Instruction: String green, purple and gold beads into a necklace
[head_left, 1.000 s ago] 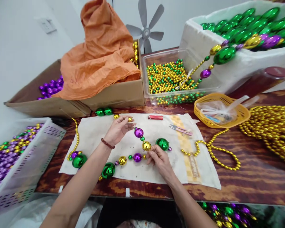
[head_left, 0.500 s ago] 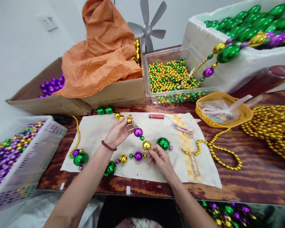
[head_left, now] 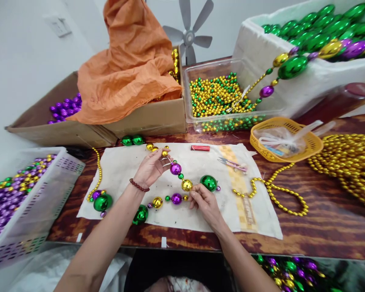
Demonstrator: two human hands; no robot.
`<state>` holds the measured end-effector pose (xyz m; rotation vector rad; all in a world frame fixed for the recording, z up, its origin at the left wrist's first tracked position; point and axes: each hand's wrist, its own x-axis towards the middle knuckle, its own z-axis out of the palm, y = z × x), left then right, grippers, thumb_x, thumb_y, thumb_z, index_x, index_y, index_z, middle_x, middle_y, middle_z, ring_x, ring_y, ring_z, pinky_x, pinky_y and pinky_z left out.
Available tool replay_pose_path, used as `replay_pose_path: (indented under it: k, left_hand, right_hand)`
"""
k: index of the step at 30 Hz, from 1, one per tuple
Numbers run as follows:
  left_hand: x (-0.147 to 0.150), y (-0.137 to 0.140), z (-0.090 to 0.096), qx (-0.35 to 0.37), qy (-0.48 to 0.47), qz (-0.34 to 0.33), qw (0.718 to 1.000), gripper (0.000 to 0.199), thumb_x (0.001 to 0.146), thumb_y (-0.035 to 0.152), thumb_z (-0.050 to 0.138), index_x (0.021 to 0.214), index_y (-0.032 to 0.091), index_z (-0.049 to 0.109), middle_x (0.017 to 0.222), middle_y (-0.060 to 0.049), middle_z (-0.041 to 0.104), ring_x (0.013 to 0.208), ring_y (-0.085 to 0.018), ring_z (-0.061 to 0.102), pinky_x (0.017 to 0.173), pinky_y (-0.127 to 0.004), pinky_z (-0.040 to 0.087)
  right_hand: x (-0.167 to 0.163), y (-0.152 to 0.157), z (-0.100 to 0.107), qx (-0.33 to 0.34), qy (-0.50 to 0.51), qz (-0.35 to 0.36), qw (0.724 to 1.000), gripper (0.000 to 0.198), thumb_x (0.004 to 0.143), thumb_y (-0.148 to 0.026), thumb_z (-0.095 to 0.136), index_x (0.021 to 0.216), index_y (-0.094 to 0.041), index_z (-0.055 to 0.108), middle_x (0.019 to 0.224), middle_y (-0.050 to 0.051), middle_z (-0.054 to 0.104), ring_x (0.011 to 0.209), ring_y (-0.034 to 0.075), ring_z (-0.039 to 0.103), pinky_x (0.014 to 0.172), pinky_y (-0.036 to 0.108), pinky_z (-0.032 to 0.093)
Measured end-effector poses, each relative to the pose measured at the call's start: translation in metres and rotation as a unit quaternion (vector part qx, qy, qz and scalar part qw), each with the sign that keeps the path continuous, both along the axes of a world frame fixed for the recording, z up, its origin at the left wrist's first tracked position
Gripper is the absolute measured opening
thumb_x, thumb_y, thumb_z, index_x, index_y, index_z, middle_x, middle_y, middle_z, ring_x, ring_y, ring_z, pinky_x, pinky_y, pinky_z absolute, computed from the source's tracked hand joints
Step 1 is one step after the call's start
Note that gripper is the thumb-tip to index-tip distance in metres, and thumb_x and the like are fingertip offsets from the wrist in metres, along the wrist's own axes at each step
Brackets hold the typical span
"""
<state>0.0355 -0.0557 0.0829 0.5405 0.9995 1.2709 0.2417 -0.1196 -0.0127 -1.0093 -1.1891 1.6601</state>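
Note:
My left hand (head_left: pixel 153 167), with a dark red bead bracelet at the wrist, pinches the upper end of a bead strand by a small gold bead (head_left: pixel 164 153). From there the strand slants down through a purple ball (head_left: pixel 175 168) and a small green bead to a gold ball (head_left: pixel 187 185). My right hand (head_left: pixel 204 201) is closed at that gold ball, its fingertips on the strand. More strung balls lie on the white cloth (head_left: pixel 121 170): a purple one (head_left: pixel 177 198), a gold one (head_left: pixel 157 202) and a large green one (head_left: pixel 140 214). Another large green ball (head_left: pixel 208 183) rests beyond my right hand.
Thread snips (head_left: pixel 232 164) and a red tube-like object (head_left: pixel 200 148) lie on the cloth. Around it stand a clear bin of beads (head_left: pixel 234 120), a yellow basket (head_left: pixel 287 156), a foam box (head_left: pixel 249 48), cardboard boxes (head_left: pixel 146 119) and a white crate (head_left: pixel 45 207). Gold bead chains (head_left: pixel 349 170) lie at right.
The view has shifted very slightly. Both hands keep their hold on the bead strand, and nothing else has visibly moved.

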Motion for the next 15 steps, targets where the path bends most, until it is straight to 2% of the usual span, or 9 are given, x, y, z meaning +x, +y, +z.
replay_pose_path:
  k: [10, 15]
  left_hand:
    - [0.012, -0.004, -0.001, 0.045, 0.043, -0.003, 0.998, 0.023, 0.081, 0.033, 0.080, 0.090, 0.013, 0.074, 0.078, -0.004, 0.071, 0.073, -0.013, 0.068, 0.069, -0.024, 0.052]
    - [0.045, -0.011, -0.001, 0.059, -0.016, 0.018, 0.998, 0.023, 0.084, 0.033, 0.077, 0.100, 0.018, 0.072, 0.088, -0.003, 0.072, 0.088, -0.017, 0.072, 0.084, -0.031, 0.055]
  right_hand:
    - [-0.001, 0.002, 0.004, -0.023, 0.025, -0.011, 0.999, 0.033, 0.085, -0.052, 0.068, 0.078, -0.020, 0.058, 0.064, -0.001, 0.067, 0.046, 0.012, 0.059, 0.045, 0.022, 0.040]
    - [-0.002, 0.002, 0.009, -0.042, 0.049, -0.035, 0.997, 0.036, 0.081, -0.054, 0.070, 0.079, -0.020, 0.058, 0.063, -0.001, 0.068, 0.043, 0.011, 0.059, 0.043, 0.021, 0.038]
